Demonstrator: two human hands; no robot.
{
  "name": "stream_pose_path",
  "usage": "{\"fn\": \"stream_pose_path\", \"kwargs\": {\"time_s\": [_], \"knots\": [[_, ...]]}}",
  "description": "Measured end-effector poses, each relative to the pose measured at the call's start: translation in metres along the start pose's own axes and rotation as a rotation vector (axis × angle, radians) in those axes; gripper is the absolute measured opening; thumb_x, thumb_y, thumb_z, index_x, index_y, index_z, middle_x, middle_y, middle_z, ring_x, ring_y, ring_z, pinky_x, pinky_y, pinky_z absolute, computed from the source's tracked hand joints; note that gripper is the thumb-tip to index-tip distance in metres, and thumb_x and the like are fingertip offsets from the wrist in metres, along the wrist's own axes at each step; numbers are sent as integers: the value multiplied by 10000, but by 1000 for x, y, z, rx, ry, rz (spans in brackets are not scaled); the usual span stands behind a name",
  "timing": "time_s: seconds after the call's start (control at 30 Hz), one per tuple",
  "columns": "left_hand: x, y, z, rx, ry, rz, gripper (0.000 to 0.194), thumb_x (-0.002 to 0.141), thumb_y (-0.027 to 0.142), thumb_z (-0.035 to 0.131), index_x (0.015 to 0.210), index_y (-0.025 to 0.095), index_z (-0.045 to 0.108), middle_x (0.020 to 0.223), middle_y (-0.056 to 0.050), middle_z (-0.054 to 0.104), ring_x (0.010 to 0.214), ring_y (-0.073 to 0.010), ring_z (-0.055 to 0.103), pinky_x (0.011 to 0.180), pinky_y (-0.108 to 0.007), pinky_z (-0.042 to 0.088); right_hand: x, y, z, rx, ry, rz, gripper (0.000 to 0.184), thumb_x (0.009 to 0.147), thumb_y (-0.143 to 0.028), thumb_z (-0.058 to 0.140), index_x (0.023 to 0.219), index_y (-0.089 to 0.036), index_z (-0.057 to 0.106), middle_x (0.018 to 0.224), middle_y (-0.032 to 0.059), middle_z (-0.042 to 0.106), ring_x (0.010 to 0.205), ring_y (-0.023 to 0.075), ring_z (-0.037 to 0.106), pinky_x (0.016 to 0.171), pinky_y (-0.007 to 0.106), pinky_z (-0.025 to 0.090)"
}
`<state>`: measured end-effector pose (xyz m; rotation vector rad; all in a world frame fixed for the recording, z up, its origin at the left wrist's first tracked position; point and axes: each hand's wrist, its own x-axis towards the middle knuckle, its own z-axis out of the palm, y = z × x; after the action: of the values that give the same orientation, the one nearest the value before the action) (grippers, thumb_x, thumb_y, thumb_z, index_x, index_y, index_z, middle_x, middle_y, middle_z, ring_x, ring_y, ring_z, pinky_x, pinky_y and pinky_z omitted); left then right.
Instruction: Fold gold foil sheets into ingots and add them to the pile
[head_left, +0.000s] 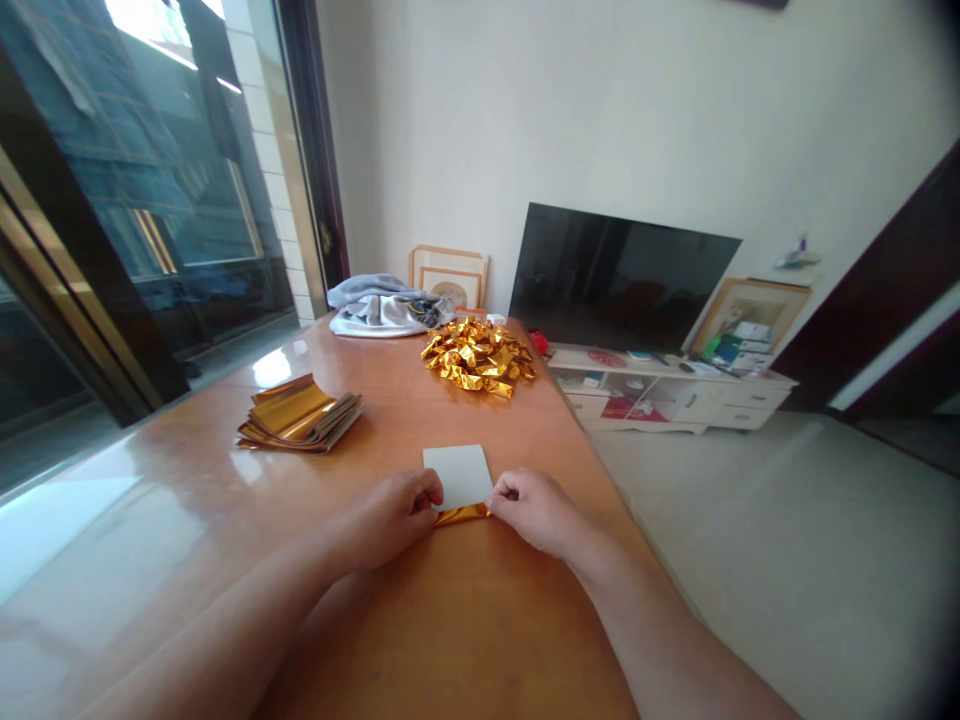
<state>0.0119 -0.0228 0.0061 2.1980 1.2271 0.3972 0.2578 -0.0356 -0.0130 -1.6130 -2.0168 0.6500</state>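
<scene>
A sheet of gold foil paper (459,477) lies on the wooden table (450,620), pale side up, its near edge folded over to show a gold strip. At the left end of that fold, my left hand (401,508) pinches the sheet with curled fingers. My right hand (534,508) pinches the opposite end between thumb and forefinger. Farther left lies a stack of gold foil sheets (296,415). Beyond the sheet sits a heap of folded gold foil pieces (478,357).
A bundle of grey cloth (386,305) and framed pictures (450,278) are at the table's far end. To the right, a white cabinet (701,405) stands below a large television (622,280). A glass door (150,200) is on the left.
</scene>
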Motion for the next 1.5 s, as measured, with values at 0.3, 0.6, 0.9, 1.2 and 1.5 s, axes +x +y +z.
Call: {"fn": "stream_pose_path", "kwargs": {"time_s": [0.3, 0.6, 0.9, 1.2, 1.5], "knots": [[1, 1, 0, 18, -10, -5, 120, 801, 228, 495, 886, 206, 576, 770, 10, 617, 679, -148, 534, 564, -242, 321, 1, 3, 1, 16, -27, 18, 191, 799, -336, 608, 692, -183, 645, 665, -14, 659, 592, 110, 539, 507, 216, 285], [1, 1, 2, 43, 5, -4, 119, 776, 205, 507, 871, 206, 580, 781, 8, 618, 682, -147, 529, 565, -241, 318, 0, 0, 0, 18, -42, 65, 155, 773, -312, 621, 700, -178, 648, 641, -14, 650, 564, 107, 541, 477, 213, 270], [3, -4, 4, 8, 2, 21, 160, 782, 211, 526, 925, 212, 597, 760, 20, 606, 666, -145, 537, 577, -242, 358, 1, 3, 1, -21, -43, 48, 159, 771, -327, 633, 710, -182, 655, 676, -14, 677, 585, 107, 558, 486, 213, 280], [3, 1, -7, -39, -94, 88, 284, 729, 115, 467, 875, 192, 698, 892, -10, 677, 839, -174, 616, 752, -264, 453, 0, -3, -4, -44, -67, 71, 134, 774, -307, 641, 724, -184, 663, 715, -8, 704, 601, 106, 568, 494, 212, 278], [2, 1, -15, -22, -95, 93, 306, 763, 135, 456, 884, 224, 722, 959, 8, 701, 913, -176, 621, 840, -275, 454, -2, -7, -7, -60, -66, 66, 140, 770, -313, 636, 705, -190, 656, 690, -19, 693, 599, 102, 567, 487, 209, 276]]}}
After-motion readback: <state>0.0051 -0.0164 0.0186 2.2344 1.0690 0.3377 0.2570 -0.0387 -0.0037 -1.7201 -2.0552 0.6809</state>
